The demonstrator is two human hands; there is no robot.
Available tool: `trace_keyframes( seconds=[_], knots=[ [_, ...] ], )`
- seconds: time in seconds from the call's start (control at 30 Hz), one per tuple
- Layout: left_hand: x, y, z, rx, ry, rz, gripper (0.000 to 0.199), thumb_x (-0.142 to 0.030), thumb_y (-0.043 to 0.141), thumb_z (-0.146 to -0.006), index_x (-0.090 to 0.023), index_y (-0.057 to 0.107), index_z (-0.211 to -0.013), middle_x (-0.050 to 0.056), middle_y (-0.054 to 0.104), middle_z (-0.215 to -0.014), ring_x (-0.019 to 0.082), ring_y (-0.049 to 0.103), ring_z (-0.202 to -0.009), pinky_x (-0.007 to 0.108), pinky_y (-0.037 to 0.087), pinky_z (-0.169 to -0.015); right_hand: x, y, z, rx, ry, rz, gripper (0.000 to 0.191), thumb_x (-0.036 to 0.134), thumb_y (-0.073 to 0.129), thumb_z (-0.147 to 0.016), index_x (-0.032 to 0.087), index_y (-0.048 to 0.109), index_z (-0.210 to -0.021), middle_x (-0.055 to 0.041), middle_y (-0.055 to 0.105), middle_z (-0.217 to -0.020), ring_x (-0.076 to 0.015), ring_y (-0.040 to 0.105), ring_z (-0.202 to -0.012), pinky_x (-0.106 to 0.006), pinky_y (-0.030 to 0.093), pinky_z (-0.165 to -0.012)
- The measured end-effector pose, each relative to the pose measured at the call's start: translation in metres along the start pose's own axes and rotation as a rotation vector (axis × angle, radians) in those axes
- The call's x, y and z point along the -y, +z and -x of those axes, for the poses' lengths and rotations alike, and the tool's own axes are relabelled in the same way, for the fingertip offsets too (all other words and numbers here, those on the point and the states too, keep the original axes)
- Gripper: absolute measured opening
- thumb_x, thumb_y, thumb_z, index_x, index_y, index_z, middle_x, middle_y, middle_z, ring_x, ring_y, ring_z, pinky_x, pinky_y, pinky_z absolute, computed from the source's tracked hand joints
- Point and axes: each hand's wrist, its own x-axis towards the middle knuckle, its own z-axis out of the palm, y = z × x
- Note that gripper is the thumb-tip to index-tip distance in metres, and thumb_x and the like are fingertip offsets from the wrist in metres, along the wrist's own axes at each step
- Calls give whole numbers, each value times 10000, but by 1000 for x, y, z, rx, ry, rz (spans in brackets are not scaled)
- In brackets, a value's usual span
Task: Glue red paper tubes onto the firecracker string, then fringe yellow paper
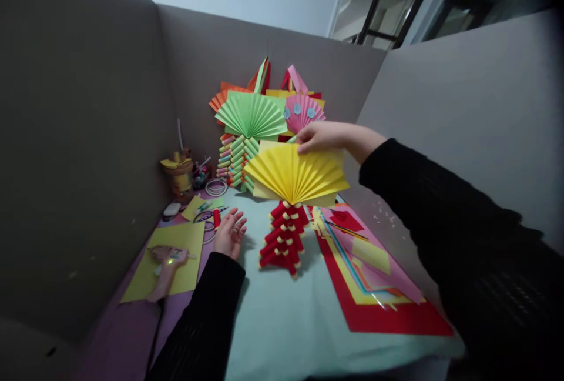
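My right hand [324,136] pinches the top edge of a yellow paper fan decoration [294,175], holding it upright over the table. The pleated fan is backed by a paler yellow sheet. From its base hangs a string of red paper rolls [285,237] with pale yellow ends, stacked in a slanted pattern. My left hand [230,233] hovers palm up at the left, fingers apart and holding nothing, with a ring on one finger. Close beside it is a small red roll [217,219].
A pink glue gun [166,266] lies on a yellow sheet [132,281] at left. Green [251,113] and pink [304,112] fan decorations hang at the back wall. Coloured paper sheets [388,322] and a pencil [348,230] lie at right. A brown pot [180,176] stands back left.
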Motion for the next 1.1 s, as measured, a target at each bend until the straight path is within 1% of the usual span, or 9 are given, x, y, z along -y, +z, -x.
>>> trace_keyframes(
  seconds=[0.07, 0.13, 0.23, 0.33, 0.5, 0.63, 0.83, 0.93, 1.1],
  knots=[
    [-1, -1, -1, -28, -11, 35, 165, -210, 602, -842, -176, 622, -1002, 28, 656, -886, 78, 648, -672, 160, 502, -538, 12, -27, 21, -101, 8, 141, 211, 393, 662, -781, 198, 641, -705, 0, 588, -646, -153, 531, -649, -287, 378, -600],
    [-1, 0, -1, -39, -18, 44, 141, -182, 565, -861, -164, 626, -987, 25, 654, -856, 76, 643, -640, 160, 501, -517, 31, -39, 45, -293, 10, 344, 197, 380, 639, -797, 196, 646, -726, -7, 581, -662, -170, 543, -685, -295, 373, -617],
    [1, 0, -1, -40, -12, 36, 132, -157, 573, -850, -155, 629, -970, 25, 657, -842, 71, 634, -604, 156, 498, -493, 60, -27, 74, -424, -52, 621, 124, 316, 598, -817, 210, 657, -796, -43, 635, -813, -217, 574, -804, -310, 371, -644],
    [3, 0, 0, -42, -9, 35, 122, -147, 582, -842, -150, 630, -954, 22, 654, -822, 64, 624, -578, 153, 495, -480, 68, -6, 86, -474, -55, 650, 139, 296, 543, -850, 224, 662, -837, -51, 654, -859, -231, 578, -840, -304, 368, -639],
    [5, -2, -1, -54, -6, -20, 123, -145, 574, -846, -148, 629, -956, 19, 648, -821, 56, 617, -559, 150, 494, -472, 39, -9, 72, -522, -11, 537, 112, 285, 582, -819, 207, 660, -795, -54, 659, -829, -229, 578, -819, -318, 388, -676],
    [6, -4, -3, -56, -4, -39, 142, -149, 622, -810, -152, 631, -952, 21, 649, -823, 56, 612, -550, 149, 485, -464, 13, -32, 60, -491, 134, 346, 88, 265, 639, -778, 186, 673, -759, -34, 633, -728, -190, 570, -726, -324, 412, -678],
    [4, -5, -5, -89, 2, -44, 116, -118, 600, -812, -152, 627, -920, 11, 643, -786, 49, 595, -530, 140, 464, -449, -23, -69, 63, -448, 414, 118, 163, 321, 693, -752, 164, 692, -794, -36, 627, -682, -163, 565, -626, -320, 458, -602],
    [4, -6, -5, -91, 3, -58, 119, -102, 580, -822, -155, 623, -919, 9, 641, -802, 46, 596, -545, 136, 465, -463, -42, -85, 63, -430, 433, 113, 182, 336, 723, -734, 159, 684, -747, -46, 631, -669, -168, 575, -632, -329, 479, -608],
    [8, -8, -8, -79, -18, -113, 103, -124, 595, -819, -155, 627, -912, 11, 639, -809, 53, 595, -566, 143, 471, -481, -75, -78, 61, -322, 459, 115, 189, 327, 738, -726, 160, 669, -669, -59, 633, -622, -199, 601, -651, -374, 506, -645]
  ],
)
